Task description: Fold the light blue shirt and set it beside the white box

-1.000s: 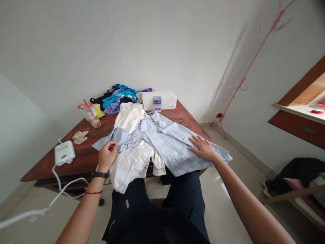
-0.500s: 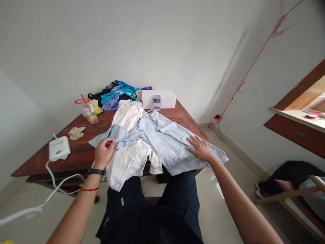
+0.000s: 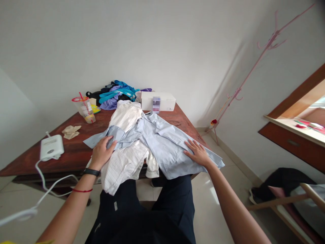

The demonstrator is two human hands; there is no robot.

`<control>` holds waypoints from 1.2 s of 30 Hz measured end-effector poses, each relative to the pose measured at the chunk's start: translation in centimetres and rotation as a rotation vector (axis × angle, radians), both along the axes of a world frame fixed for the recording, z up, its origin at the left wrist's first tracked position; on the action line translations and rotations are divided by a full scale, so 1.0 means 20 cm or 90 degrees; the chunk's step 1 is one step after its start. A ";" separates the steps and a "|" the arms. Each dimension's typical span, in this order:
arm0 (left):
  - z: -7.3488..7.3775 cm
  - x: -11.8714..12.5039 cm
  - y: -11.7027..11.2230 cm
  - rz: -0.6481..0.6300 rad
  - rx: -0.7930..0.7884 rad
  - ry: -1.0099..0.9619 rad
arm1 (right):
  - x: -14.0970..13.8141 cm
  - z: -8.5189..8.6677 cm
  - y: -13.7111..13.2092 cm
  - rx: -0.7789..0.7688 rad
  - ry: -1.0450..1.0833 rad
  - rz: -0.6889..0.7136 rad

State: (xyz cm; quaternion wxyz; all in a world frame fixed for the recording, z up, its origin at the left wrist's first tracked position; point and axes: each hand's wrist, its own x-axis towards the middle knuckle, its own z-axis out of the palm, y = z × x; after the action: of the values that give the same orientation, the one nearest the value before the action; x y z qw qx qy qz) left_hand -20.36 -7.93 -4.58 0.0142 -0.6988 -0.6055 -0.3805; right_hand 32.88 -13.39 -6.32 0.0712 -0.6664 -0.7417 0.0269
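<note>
A light blue shirt (image 3: 165,142) lies spread over the table, its body to the right and a sleeve reaching left. Beneath that sleeve is a white striped shirt (image 3: 124,162), its lower end hanging past the table's front edge. My left hand (image 3: 103,152) rests on the left end of the blue sleeve, thumb apart from the fingers. On the right part of the blue shirt my right hand (image 3: 197,153) lies flat, fingers spread. Neither hand grips the cloth.
On the wooden table (image 3: 27,152) are a white device (image 3: 52,148) with a cable, a crumpled tissue (image 3: 71,131), a plastic cup (image 3: 85,109) with a straw, a clothes pile (image 3: 119,93) and a white box (image 3: 166,101). A pink coat stand (image 3: 250,73) leans at right.
My left hand has opened from a pinch and now lies on the blue sleeve. My right hand stays flat on the shirt. The view has shifted slightly.
</note>
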 end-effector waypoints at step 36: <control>0.16 -0.04 -0.07 -0.117 -0.078 -0.002 | 0.01 -0.01 -0.01 -0.003 -0.020 0.001</control>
State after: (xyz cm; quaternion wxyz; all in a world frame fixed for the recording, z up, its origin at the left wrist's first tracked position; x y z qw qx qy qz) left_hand -21.15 -9.43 -1.33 -0.0644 -0.7506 -0.5608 -0.3435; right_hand 32.99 -13.49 -6.48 0.0584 -0.6664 -0.7431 0.0183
